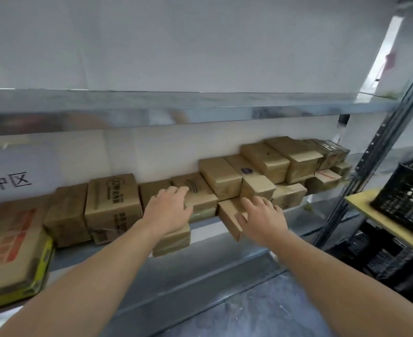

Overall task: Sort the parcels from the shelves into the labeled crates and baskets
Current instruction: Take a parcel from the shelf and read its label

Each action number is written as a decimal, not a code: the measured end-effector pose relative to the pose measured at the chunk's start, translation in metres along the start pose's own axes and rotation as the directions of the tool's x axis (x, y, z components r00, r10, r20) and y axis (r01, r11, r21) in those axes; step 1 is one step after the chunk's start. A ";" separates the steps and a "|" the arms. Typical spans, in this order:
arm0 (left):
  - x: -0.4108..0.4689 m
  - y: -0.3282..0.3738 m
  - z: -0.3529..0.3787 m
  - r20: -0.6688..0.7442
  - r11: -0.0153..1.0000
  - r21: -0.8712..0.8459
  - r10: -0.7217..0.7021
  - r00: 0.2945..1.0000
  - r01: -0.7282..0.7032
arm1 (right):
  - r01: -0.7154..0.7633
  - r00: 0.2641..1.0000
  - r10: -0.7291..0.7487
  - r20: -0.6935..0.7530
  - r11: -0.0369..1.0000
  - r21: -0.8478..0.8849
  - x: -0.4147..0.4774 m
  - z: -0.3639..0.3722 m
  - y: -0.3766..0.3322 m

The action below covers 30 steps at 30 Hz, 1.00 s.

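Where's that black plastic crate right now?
The black plastic crate sits at the far right of the head view, on a yellowish board, just right of the metal shelf upright and the row of cardboard parcels.

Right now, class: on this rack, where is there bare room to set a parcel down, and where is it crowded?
Bare: the upper shelf, across its middle; and the lower shelf, its front strip between the right hand and the upright. Crowded: parcels packed and stacked along the lower shelf's back.
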State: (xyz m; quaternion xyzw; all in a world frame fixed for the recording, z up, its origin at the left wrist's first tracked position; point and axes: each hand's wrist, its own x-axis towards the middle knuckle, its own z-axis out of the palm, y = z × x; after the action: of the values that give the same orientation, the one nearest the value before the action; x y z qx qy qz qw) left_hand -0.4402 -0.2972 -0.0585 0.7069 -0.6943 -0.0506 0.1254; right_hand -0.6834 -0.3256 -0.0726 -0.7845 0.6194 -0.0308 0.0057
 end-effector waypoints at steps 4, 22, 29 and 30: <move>0.066 0.012 0.021 0.007 0.998 -0.057 0.011 1.000 -0.011 | 0.005 1.000 -0.005 -0.005 1.000 -0.011 0.061 -0.005 0.017; 0.171 0.052 0.107 0.036 0.909 -0.396 -0.126 0.991 0.129 | 0.253 0.966 -0.258 -0.011 0.940 0.229 0.189 0.041 0.055; 0.153 0.079 0.098 -0.101 0.778 -0.614 -0.245 0.964 0.133 | 0.276 0.959 -0.244 -0.143 0.693 0.667 0.190 0.016 0.078; 0.150 0.084 0.095 -0.132 0.744 -0.660 -0.253 0.958 0.105 | 0.285 0.957 -0.236 -0.170 0.636 0.717 0.189 0.013 0.080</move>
State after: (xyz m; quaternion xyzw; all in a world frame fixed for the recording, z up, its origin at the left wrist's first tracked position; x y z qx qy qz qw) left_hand -0.5401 -0.4565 -0.1135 0.6850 -0.5449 -0.2226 0.4295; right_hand -0.7167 -0.5279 -0.0820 -0.7951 0.4346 -0.3012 0.2970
